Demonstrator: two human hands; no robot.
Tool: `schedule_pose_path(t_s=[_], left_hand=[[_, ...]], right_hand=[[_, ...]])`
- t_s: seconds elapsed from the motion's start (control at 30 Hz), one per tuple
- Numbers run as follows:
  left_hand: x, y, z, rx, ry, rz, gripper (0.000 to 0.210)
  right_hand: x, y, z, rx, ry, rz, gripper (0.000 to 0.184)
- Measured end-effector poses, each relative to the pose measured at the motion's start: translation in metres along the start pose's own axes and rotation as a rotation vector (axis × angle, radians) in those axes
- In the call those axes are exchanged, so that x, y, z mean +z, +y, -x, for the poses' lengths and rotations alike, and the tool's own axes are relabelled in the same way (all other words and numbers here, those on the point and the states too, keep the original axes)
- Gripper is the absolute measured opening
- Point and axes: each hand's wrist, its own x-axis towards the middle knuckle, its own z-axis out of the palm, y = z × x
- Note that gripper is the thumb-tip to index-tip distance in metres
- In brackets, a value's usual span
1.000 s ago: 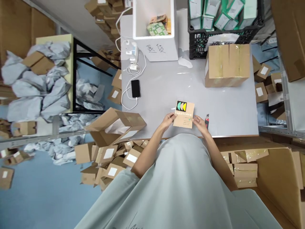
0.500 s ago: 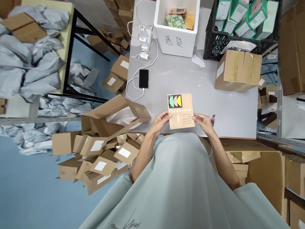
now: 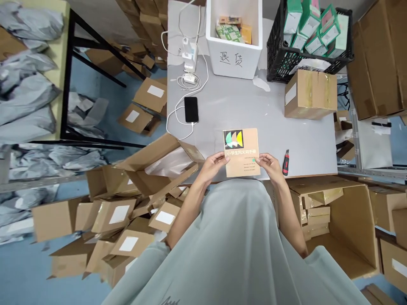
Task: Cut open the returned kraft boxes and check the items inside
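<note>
A tan paperback book with a black, green and yellow design on its cover faces up near the front edge of the grey table. My left hand pinches its left edge between thumb and fingers. On the opposite edge, my right hand grips the book the same way. A red and black box cutter lies just right of my right hand. To the left of my left hand stands an open cardboard box with pale wrapping inside.
At the back stands a white foam box holding several packets, beside a black crate of green boxes. A taped carton sits below the crate. A phone on a white cable lies left. Cartons crowd the floor.
The view has shifted and turned slightly. Both hands keep hold of the book, which stays nearly in place. More of the box cutter shows beside my right hand.
</note>
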Motion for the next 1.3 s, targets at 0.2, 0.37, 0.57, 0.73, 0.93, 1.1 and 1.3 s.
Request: schedule_pose_path(t_s=[0.2,0.37,0.57,0.73,0.93,1.1,1.3], left_hand=[[-0.013,-0.001,-0.002,0.036,-0.092,-0.081,0.062],[-0.010,-0.006,-0.005,0.212,-0.096,-0.285,0.048],[0.017,-0.019,-0.002,0.343,0.021,-0.375,0.026],[0.044,-0.030,0.010,0.306,0.120,-0.339,0.027],[0.073,-0.037,0.017,0.216,0.206,-0.308,0.043],[0.101,-0.038,0.017,0.112,0.191,-0.176,0.060],[0.129,-0.029,0.013,0.061,0.253,-0.140,0.071]], right_hand=[[0.005,0.015,0.013,-0.038,0.052,0.012,0.052],[-0.014,0.027,0.014,-0.111,0.039,0.093,0.045],[-0.041,0.038,-0.001,-0.120,-0.027,0.138,0.040],[-0.062,0.042,-0.011,-0.108,-0.094,0.123,0.040],[-0.091,0.037,-0.015,-0.096,-0.180,0.079,0.042],[-0.110,0.026,-0.018,-0.042,-0.216,0.024,0.048],[-0.126,0.020,-0.016,-0.016,-0.232,0.017,0.049]])
